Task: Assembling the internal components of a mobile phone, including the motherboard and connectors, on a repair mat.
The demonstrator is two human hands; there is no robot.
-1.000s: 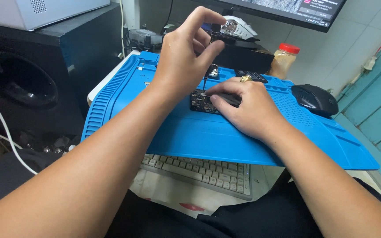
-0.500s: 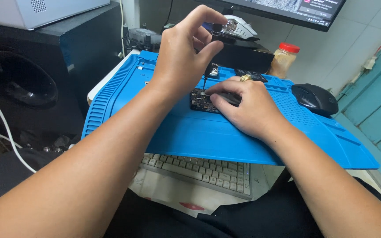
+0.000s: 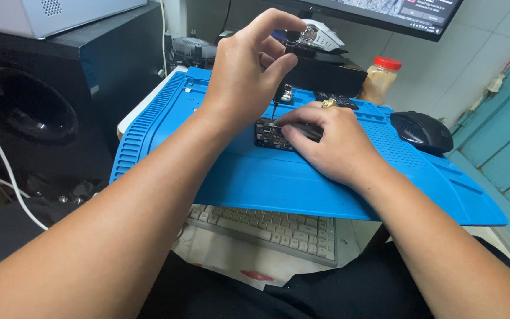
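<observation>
Both hands are working over a small dark circuit board (image 3: 270, 134) lying on the blue silicone mat (image 3: 255, 177). Left hand (image 3: 249, 71) is pinching a thin screwdriver (image 3: 277, 100) upright, tip on the board; right hand (image 3: 332, 142) is pressing down, its fingers holding the board steady.

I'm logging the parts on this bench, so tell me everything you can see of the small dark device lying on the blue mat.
The small dark device is a flat, roughly rectangular black piece whose open top shows tiny components, like a bare circuit board. It lies flat near the middle of the blue mat. The right hand rests over its right part, fingers pinning it down and hiding that end. The left hand holds a thin screwdriver upright, tip on the device's top edge. Finer detail is too small to tell.
</observation>
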